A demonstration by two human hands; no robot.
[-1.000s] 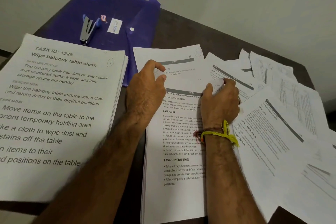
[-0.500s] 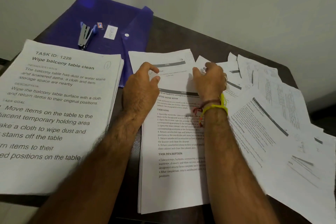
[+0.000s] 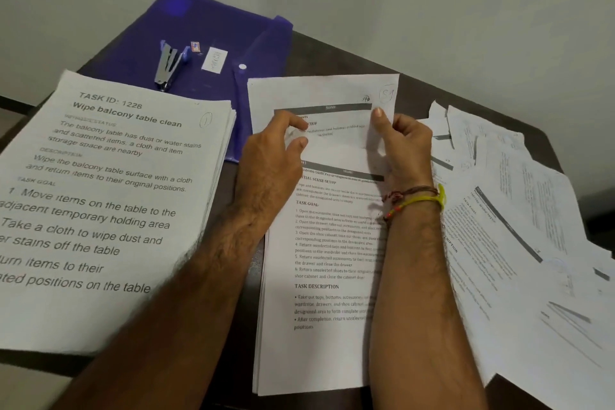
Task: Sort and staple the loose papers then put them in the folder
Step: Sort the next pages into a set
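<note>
1. Right hand [image 3: 404,146] pinches the right edge of the top sheet [image 3: 336,93], thumb up against the paper, other fingers curled behind it. Sheet sits at the far middle of the table, handwritten marks in its top right corner.
2. Left hand [image 3: 271,160] rests on the same sheet's left part, fingers bent, thumb and forefinger slightly apart over the paper; not clear whether it pinches anything, looks like loose contact only.
3. Both hands are over the middle stack [image 3: 319,326], a neat pile of printed pages running from the table's centre to its near edge, heading "TASK GOAL" readable. The held sheet overlaps the far end of this stack.
4. Right wrist wears a yellow band [image 3: 424,200] and thin threads.
5. Loose papers [image 3: 519,226] are fanned messily over the right side of the table, overlapping each other, reaching the right and near edges.
6. Left stack [image 3: 109,193] lies squared on the left side of the table, top page "TASK ID: 1228 Wipe balcony table clean", hanging past the left edge.
7. Blue folder [image 3: 206,17] lies flat at the far left corner, partly under the left stack and the held sheet.
8. Stapler [image 3: 168,65] lies on the folder, with a small staple box [image 3: 195,46] and white label [image 3: 214,60] just beside it.
9. Dark table [image 3: 336,53] bare at the far edge.
</note>
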